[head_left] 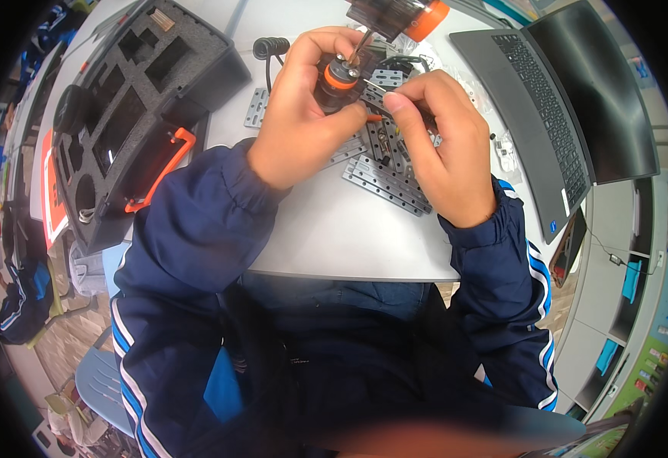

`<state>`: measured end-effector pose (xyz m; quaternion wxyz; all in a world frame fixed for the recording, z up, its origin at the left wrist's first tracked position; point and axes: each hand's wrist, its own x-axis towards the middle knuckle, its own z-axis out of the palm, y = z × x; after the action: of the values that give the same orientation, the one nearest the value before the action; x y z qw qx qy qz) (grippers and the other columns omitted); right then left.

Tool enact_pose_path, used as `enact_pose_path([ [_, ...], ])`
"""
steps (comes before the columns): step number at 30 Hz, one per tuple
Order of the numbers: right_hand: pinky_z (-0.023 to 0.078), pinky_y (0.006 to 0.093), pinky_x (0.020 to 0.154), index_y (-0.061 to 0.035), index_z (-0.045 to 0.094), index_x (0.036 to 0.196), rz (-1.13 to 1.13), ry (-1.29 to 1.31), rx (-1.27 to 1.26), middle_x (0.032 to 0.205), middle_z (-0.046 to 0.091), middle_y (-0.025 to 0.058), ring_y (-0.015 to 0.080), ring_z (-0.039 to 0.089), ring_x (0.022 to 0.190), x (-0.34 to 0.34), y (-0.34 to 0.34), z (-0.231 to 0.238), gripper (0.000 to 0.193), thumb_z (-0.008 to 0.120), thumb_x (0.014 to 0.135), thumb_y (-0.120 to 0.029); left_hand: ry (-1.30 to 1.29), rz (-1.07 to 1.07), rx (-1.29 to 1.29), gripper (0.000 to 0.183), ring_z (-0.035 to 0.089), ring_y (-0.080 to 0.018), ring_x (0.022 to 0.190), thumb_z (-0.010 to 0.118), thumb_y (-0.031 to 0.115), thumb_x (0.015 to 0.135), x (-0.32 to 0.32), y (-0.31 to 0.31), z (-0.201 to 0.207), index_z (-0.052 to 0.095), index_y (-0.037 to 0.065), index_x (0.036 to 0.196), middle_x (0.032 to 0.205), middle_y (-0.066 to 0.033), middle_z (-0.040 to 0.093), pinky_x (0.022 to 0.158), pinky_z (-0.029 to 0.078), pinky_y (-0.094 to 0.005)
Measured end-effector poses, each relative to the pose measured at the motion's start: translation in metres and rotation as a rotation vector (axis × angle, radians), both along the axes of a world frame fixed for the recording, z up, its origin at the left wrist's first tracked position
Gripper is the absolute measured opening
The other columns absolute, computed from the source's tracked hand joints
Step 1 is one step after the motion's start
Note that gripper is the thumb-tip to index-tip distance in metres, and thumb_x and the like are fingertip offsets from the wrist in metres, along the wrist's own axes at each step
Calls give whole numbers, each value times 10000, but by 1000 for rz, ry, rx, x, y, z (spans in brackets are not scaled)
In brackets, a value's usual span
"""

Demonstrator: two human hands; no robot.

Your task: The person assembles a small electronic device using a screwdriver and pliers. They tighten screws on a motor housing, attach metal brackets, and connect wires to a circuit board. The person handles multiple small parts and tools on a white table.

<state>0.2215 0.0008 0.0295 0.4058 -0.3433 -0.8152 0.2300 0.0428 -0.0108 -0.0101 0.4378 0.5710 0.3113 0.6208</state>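
Orange-banded black cylindrical part [339, 79]: smooth, plastic-looking; metal screw heads [354, 72]. Grey perforated flat bars [383, 187]: satin metal. Grey foam case insert [139, 84]: rough, matt. Curved orange handle [164, 172]: smooth plastic. White surface [334, 244]: smooth, soft sheen. Navy cloth sleeves [204, 214]: faint sheen. Black laptop screen [597, 84]: glossy.

Free near tabletop [334, 240], metal plates [383, 188] crowding beneath hands [448, 145], grey case [223, 65] blocking left, laptop [502, 95] blocking right

No text can be made out clearly. On the laptop [502, 99] near the desk's [311, 237] right edge, a small blue sticker [553, 227] and a white one [565, 200] carry print too small to read, as do the keyboard's [545, 99] keys. Faint pale lettering [299, 360] marks dark clothing [334, 382] beyond the near edge.
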Motion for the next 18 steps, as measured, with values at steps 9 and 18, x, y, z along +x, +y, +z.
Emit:
enact_pose_path([
  [9,489,253,660,33,620,899,24,6,134,879,626,90,149,609,727,5,5,1,138,743,840,14,-16,-11,-7,486,514,-148,1196,578,-180,762,1,0,0,447,62,1162,1359,-93,444,974,496,-294],
  [18,529,301,674,19,573,979,30,43,-92,878,655,142,259,699,777,4,0,4,150,692,889,3,10,-8,-5,490,521,-145,1187,588,-172,760,0,0,-1,451,68,1164,1362,-95,447,963,487,-288],
])
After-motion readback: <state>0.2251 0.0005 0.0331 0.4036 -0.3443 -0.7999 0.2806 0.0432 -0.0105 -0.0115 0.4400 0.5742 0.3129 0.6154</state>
